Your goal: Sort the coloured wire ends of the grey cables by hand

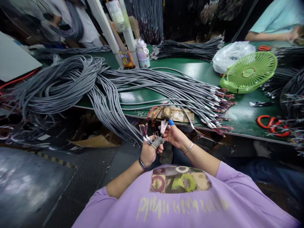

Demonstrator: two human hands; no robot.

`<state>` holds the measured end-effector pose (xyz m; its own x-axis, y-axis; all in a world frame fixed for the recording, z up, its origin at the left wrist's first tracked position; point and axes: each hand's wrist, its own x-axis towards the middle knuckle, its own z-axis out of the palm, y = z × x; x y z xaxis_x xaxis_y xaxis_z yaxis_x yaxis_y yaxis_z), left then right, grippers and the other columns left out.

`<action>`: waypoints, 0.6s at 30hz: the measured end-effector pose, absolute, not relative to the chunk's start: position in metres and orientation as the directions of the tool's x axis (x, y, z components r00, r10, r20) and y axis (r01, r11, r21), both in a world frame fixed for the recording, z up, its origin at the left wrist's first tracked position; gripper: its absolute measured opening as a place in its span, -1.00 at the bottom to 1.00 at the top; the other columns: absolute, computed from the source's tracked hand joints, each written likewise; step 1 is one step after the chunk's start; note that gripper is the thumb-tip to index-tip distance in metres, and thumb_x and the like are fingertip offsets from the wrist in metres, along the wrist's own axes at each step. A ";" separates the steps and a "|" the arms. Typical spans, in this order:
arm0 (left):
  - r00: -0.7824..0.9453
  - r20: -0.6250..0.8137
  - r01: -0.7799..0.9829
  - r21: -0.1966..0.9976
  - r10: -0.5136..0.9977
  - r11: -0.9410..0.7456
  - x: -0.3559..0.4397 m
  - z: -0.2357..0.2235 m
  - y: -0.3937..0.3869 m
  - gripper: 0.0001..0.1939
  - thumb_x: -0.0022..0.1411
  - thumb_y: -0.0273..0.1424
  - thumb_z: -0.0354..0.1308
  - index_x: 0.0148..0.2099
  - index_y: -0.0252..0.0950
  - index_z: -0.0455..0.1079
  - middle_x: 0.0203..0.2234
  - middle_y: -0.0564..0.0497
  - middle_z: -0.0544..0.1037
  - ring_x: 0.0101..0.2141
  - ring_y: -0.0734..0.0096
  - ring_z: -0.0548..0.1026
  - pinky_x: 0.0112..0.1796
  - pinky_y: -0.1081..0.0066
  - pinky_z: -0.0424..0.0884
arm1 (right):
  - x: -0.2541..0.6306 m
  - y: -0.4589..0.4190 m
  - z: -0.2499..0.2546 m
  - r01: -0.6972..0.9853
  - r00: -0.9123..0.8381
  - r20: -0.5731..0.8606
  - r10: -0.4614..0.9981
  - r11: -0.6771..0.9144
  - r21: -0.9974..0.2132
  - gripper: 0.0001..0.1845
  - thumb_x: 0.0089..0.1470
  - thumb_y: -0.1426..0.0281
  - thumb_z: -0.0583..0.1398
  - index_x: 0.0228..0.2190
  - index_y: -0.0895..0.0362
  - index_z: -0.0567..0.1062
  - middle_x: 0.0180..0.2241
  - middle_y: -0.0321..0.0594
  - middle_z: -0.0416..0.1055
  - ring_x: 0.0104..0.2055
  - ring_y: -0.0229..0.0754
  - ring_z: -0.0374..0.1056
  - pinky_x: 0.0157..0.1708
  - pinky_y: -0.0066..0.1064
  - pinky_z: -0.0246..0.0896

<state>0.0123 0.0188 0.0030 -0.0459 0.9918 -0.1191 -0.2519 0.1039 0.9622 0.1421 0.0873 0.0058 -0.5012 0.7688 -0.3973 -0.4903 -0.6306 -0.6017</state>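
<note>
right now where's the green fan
In the head view, the green fan is on the table at right, partly hiding the plastic bag.

The head camera looks forward and down, close over left hand point(149, 152) and right hand point(175, 136), across the green surface point(197, 69).
</note>
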 end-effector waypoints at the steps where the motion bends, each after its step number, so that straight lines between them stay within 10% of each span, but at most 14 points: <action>1: -0.055 -0.113 -0.250 0.964 0.992 0.096 0.012 0.004 0.016 -0.74 0.11 -0.23 0.21 -0.46 -0.34 0.38 -0.73 0.11 0.42 -0.75 0.61 0.30 -0.71 0.59 0.20 | 0.143 0.087 0.007 -0.484 -0.519 -0.394 0.759 -0.640 -0.597 -0.42 0.07 -0.09 0.04 -0.41 0.19 0.47 -0.52 -0.24 0.41 -0.57 -0.35 0.27 -0.55 -0.48 0.27; 10: -0.171 -0.117 -0.310 0.949 0.978 0.059 0.018 0.010 0.017 -0.77 0.09 -0.25 0.22 -0.43 -0.33 0.39 -0.72 0.13 0.42 -0.73 0.62 0.31 -0.70 0.59 0.21 | 0.141 0.085 0.009 -0.515 -0.463 -0.303 0.833 -0.530 -0.674 -0.75 -0.01 0.23 0.26 -0.48 0.19 0.45 -0.57 -0.33 0.35 -0.57 -0.39 0.23 -0.56 -0.54 0.27; 18: -0.168 -0.120 -0.269 0.960 0.979 0.071 0.021 0.008 0.019 -0.72 0.09 -0.21 0.20 -0.47 -0.33 0.37 -0.73 0.13 0.41 -0.74 0.61 0.30 -0.70 0.58 0.21 | 0.138 0.082 0.000 -0.481 -0.298 -0.247 0.922 -0.369 -0.795 -0.57 -0.06 0.02 0.24 -0.48 0.17 0.49 -0.57 -0.30 0.36 -0.55 -0.36 0.20 -0.52 -0.50 0.21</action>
<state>0.0208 0.0188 0.0082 -0.1677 0.9785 -0.1197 -0.2695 0.0713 0.9604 0.1379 0.0823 0.0004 -0.2983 0.9220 -0.2470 -0.4814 -0.3688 -0.7951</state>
